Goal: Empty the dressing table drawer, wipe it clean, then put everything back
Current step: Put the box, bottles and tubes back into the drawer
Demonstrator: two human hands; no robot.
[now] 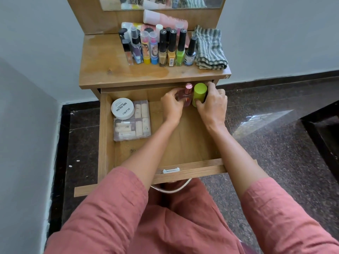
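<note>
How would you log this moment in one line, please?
left hand: grips pink-capped glass bottle; right hand: grips green cylindrical bottle; wooden drawer: open

Wooden drawer pulled open, white jar on clear case, green bottle, pink-capped bottle upright

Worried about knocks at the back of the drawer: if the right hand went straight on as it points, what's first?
Probably the front edge of the tabletop: the right hand, holding the green bottle, points toward the back of the drawer, just beneath that edge. Depth is unclear.
</note>
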